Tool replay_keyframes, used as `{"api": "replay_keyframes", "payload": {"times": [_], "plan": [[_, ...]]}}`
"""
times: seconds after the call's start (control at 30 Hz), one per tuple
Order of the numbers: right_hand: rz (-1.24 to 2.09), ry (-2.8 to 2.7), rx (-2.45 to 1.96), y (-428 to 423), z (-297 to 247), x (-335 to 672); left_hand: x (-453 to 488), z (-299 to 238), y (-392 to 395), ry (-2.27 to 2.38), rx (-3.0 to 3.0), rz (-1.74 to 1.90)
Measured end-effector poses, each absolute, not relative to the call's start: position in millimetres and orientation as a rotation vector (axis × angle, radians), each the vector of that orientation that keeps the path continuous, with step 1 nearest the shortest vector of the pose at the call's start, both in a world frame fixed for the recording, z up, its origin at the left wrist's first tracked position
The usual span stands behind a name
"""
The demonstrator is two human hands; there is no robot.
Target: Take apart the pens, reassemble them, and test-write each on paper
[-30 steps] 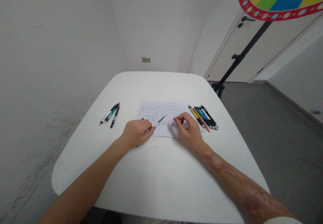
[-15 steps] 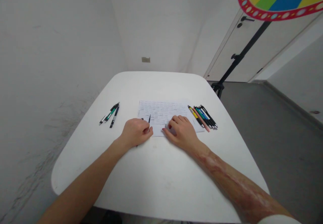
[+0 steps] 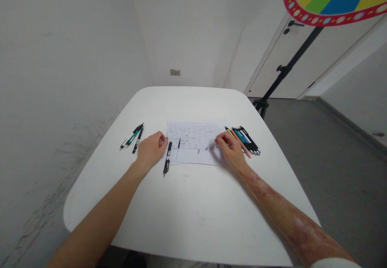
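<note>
My left hand rests on the table at the paper's left edge, fingers curled in, with nothing visible in them. Just right of it lies a black pen body with a clip, partly over the paper's left edge. A thin pen refill with a dark upper part lies on the written sheet. Two tiny parts, a dark one and a roundish one, sit on the sheet too. My right hand is over the sheet's right side, thumb and fingertips together; whether something small is between them is hidden.
Several pens in different colours lie side by side beyond my right hand. A few more pens lie at the left of the white table. A colourful wheel on a black stand stands right, by a door.
My left hand has moved left and away, uncovering the black pen body. My right hand has shifted right from the middle of the sheet, and the tiny roundish part now shows.
</note>
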State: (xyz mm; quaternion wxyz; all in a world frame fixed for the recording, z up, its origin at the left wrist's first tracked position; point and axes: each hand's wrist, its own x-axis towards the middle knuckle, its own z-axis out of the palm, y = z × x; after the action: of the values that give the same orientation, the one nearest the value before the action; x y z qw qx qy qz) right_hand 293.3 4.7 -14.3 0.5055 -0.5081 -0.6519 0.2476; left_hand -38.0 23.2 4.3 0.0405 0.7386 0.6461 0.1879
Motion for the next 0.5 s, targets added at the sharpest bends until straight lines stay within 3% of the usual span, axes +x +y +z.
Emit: {"api": "replay_keyframes", "payload": {"times": [0.23, 0.5], "plan": [[0.542, -1.632, -1.222, 4, -14, 292, -37, 7, 21, 1.974, 2.259, 0.603], [0.201, -2.232, -1.131, -11, 1, 269, -12, 34, 13, 1.691, 2.473, 0.576]]}}
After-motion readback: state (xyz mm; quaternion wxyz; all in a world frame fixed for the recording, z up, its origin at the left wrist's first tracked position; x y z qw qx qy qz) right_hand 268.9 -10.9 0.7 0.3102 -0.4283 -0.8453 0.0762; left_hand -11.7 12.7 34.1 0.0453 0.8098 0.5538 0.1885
